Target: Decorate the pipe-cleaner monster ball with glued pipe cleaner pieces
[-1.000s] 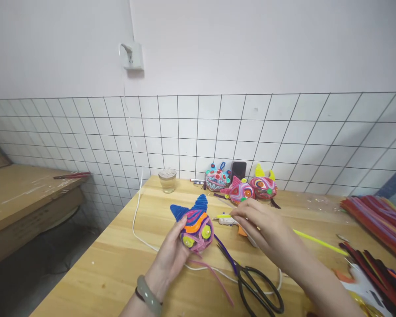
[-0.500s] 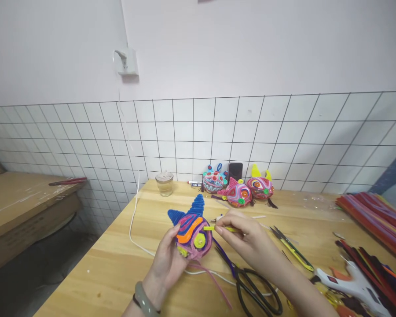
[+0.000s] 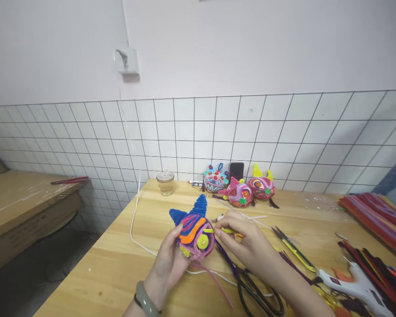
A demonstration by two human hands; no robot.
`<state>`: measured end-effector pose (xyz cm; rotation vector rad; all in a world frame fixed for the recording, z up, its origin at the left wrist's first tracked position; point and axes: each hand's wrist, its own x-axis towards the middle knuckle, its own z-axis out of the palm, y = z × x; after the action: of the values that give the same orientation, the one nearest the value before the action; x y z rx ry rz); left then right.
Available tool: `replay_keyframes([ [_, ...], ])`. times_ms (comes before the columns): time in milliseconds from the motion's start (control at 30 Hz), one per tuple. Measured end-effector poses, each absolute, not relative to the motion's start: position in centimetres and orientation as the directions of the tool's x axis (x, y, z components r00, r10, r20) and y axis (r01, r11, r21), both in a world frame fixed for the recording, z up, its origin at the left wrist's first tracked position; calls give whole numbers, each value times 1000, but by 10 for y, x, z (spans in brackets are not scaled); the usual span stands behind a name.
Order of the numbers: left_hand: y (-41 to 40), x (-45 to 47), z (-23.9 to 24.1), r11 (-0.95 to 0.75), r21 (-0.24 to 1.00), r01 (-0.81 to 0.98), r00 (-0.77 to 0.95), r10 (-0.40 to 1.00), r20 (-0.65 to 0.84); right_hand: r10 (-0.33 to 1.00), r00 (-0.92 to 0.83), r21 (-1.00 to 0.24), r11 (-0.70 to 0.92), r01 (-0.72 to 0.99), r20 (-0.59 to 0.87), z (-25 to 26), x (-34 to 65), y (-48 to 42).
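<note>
left hand [image 3: 170, 264] cupped round fuzzy toy [image 3: 193, 231], frame centre | right hand [image 3: 247, 244] pinching yellow pipe cleaner [image 3: 214, 230] | likely light, squashy; hold rim

Round pink-purple pipe-cleaner head [image 3: 194, 235] stands upright, blue horns [image 3: 199, 205] toward twelve o'clock; a yellow pipe cleaner [image 3: 209, 230] touches it at three o'clock.

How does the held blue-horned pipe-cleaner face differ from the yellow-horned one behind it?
The left hand grips the blue-horned pipe-cleaner face; the yellow-horned pipe-cleaner face rests on the wooden table. The right hand's yellow pipe cleaner touches the first, not the second. Both are multicoloured coils.
</note>
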<state>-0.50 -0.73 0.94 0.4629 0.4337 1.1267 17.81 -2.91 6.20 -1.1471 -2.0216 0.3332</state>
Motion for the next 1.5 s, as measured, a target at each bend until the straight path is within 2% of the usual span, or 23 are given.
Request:
replay_keyframes([
  [600, -10, 0, 15, 324, 623, -712, 355, 932, -79, 850, -292, -584, 517, 625, 439, 56, 188, -16],
  [967, -8, -1, 12, 331, 556, -762, 359, 931, -62, 850, -272, -610, 516, 601, 451, 56, 181, -20],
  [1300, -7, -1, 4, 279, 565, -777, 332, 943, -8, 905, -204, -758, 425, 494, 374, 55, 172, -21],
  [1400, -7, -1, 6, 297, 548, -782, 318, 946, -60, 919, -188, -801, 393, 452, 345, 55, 173, -21],
  [1500, -5, -3, 9, 305, 467, -830, 260, 952, -162, 945, -165, -857, 326, 399, 282, 51, 175, -20],
])
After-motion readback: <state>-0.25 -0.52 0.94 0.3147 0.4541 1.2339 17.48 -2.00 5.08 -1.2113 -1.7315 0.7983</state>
